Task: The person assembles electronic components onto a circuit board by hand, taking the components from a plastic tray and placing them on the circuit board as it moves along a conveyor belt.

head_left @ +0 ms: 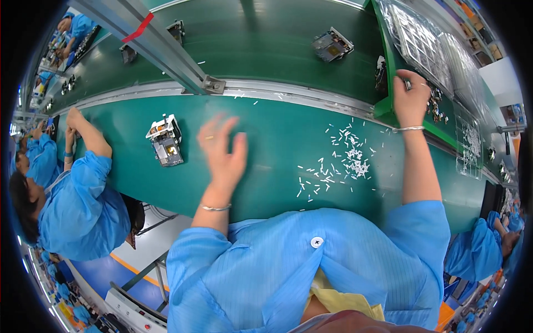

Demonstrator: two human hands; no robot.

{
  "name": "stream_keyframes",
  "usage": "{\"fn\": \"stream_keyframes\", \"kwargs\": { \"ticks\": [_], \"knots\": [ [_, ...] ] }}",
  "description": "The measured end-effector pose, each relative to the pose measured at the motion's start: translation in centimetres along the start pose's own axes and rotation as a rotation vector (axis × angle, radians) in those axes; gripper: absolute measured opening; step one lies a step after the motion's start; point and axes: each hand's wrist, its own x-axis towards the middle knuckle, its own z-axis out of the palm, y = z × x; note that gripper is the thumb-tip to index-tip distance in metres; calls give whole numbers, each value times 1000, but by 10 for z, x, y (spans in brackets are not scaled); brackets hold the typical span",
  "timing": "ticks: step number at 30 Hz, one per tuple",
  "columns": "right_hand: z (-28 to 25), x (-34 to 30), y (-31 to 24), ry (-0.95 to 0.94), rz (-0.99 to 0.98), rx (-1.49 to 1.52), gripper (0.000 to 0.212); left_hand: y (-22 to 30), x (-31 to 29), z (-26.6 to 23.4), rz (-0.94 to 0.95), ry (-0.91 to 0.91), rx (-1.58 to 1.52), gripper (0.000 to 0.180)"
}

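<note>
My left hand hovers over the green mat with its fingers spread, slightly smeared by motion, and holds nothing. To its left a small white-and-grey device module with a metal plate rests on the mat. My right hand is over the green-edged tray at the right, its fingers curled together around something small and dark that I cannot make out. Small metal parts lie in the tray just beside this hand. Many short white sticks are scattered on the mat between my hands.
Beyond a metal rail runs a green belt carrying another module. A slanted metal post stands at the far left. Clear plastic trays are stacked at the far right. A co-worker in blue sits at my left.
</note>
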Motion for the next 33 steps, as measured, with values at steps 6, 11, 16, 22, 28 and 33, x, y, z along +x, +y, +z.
{"fn": "stream_keyframes", "kwargs": {
  "ticks": [6, 11, 16, 22, 28, 33],
  "knots": [
    [-18, 20, 53, -251, 409, -452, 33, -72, 1, -51, -414, 115, 724, 51],
    [-21, 23, 61, -273, 279, -380, 37, -103, -12, -63, -453, -30, 27, 60],
    [-25, 19, 75, -136, 227, -57, 25, -55, -2, -32, -386, -157, -42, 63],
    [-40, -1, 30, -41, 186, 161, 16, 17, 12, 11, -255, -287, -76, 74],
    [-37, -76, -75, -582, 202, 1040, 14, 73, 22, 13, -51, -181, -581, 27],
    [-13, -131, -124, -666, 313, 1179, 13, 94, 19, 5, -455, -620, -981, 12]
  ]
}}
